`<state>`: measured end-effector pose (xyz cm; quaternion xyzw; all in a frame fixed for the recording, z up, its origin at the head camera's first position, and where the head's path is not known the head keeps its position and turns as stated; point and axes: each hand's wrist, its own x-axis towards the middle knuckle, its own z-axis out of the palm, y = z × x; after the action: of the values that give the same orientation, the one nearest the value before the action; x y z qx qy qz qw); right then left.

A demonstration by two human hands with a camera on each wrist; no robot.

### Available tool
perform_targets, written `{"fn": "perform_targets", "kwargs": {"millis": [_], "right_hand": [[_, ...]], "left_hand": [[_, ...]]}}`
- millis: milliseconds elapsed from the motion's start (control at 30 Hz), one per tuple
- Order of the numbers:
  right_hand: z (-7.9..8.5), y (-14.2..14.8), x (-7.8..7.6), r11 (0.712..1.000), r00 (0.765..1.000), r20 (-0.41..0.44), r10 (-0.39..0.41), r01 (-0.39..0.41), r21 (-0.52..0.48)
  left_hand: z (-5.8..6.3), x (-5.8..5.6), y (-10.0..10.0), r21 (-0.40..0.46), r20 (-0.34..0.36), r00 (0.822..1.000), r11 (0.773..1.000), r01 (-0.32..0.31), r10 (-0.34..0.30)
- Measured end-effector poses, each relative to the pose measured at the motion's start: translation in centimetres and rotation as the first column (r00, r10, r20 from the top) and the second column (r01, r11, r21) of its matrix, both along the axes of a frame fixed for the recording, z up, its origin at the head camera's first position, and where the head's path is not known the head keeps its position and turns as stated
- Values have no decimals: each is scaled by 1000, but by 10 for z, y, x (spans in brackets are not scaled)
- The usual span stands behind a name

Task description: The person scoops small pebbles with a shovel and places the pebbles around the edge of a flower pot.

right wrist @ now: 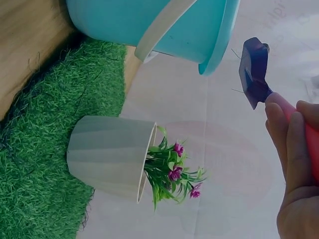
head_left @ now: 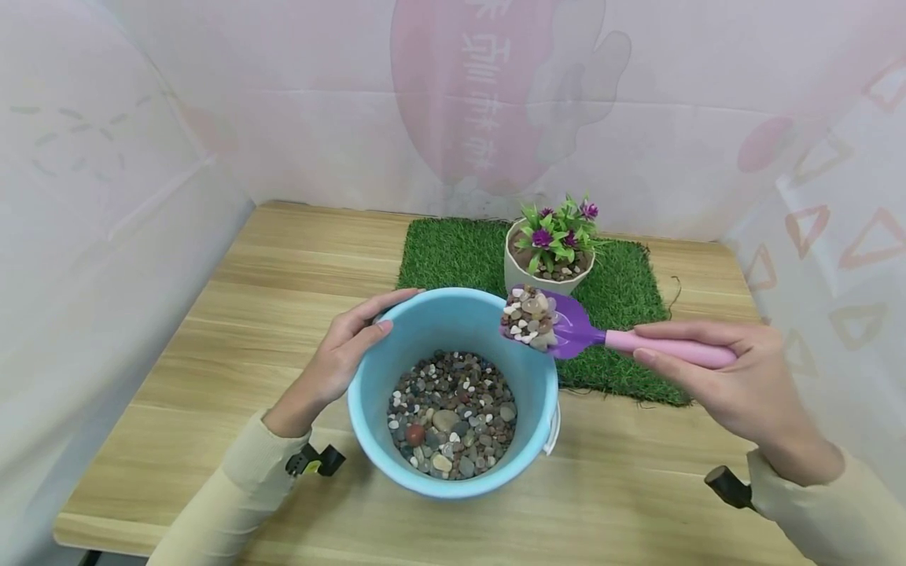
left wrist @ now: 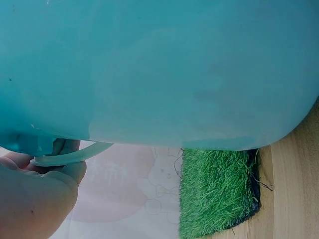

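A light blue bucket stands on the wooden table with a layer of mixed pebbles at its bottom. My left hand grips its left rim, thumb on the inside edge. In my right hand is the pink handle of a small toy shovel. The shovel's purple blade carries a heap of small pebbles and overlaps the bucket's right rim in the head view. From the right wrist, the blade appears above the level of the bucket's rim.
Behind the bucket, a white pot of purple flowers with soil and some pebbles in it stands on a green turf mat. A white bucket handle hangs at the right side. Printed cloth walls enclose the table.
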<state>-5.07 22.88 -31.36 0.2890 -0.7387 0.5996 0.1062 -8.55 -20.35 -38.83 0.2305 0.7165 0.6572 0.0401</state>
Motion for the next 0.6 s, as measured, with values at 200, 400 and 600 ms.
{"fn": "perform_targets", "kwargs": {"millis": [200, 400, 600], "right_hand": [[0, 8, 1, 998, 998, -5, -63, 63, 8], [-4, 17, 1, 992, 991, 34, -127, 126, 18], [-9, 25, 0, 988, 986, 64, -152, 152, 3]], "left_hand": [[0, 0, 0, -4, -1, 1000, 1000, 2, -2], [2, 1, 0, -5, 2, 1000, 1000, 3, -3], [1, 1, 1, -1, -4, 1000, 1000, 1, -1]]}}
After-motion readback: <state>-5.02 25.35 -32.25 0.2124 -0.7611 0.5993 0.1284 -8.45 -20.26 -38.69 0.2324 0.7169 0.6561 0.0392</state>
